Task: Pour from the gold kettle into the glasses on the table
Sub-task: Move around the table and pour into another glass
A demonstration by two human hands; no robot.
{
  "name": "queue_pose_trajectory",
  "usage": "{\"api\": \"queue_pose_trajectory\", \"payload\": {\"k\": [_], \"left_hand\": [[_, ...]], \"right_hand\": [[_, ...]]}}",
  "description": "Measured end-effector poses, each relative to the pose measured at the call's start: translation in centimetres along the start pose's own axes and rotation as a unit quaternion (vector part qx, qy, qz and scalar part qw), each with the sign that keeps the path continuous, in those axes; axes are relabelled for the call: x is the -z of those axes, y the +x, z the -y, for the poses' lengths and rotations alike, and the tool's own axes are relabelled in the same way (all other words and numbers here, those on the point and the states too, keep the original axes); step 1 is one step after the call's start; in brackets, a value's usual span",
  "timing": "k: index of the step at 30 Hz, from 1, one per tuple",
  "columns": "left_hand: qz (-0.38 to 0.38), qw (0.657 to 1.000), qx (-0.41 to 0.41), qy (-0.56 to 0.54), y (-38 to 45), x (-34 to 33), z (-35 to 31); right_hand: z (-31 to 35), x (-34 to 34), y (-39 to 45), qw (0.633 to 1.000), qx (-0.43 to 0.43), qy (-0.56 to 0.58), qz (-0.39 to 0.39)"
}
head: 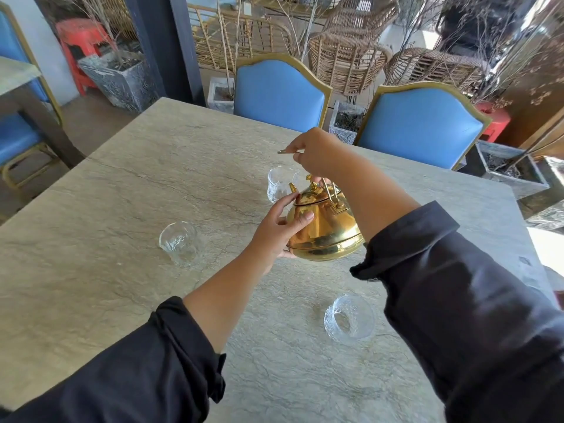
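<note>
The gold kettle is near the middle of the stone table, tilted with its spout toward a clear glass just behind it. My right hand grips the kettle's handle from above. My left hand cups the kettle's left side and underside, fingers spread against the body. A second glass stands to the left, and a third glass stands near me on the right. No liquid is visible at the spout.
Two blue chairs with gold frames stand at the table's far edge. Wicker chairs, grey planters and a red stool lie beyond. Another blue chair is at the left.
</note>
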State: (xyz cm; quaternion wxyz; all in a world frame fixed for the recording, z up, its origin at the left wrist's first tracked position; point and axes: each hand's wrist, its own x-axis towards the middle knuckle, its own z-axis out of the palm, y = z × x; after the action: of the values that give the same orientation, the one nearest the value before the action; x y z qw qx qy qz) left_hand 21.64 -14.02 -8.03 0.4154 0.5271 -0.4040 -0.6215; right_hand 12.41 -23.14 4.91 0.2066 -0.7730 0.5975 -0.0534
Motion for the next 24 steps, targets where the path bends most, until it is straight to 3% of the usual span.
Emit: {"api": "queue_pose_trajectory", "payload": {"k": [24], "left_hand": [[0.010, 1.000, -0.002, -0.006, -0.14, 0.00, -0.63]], "right_hand": [[0.14, 0.35, -0.31, 1.000, -0.008, -0.007, -0.012]]}}
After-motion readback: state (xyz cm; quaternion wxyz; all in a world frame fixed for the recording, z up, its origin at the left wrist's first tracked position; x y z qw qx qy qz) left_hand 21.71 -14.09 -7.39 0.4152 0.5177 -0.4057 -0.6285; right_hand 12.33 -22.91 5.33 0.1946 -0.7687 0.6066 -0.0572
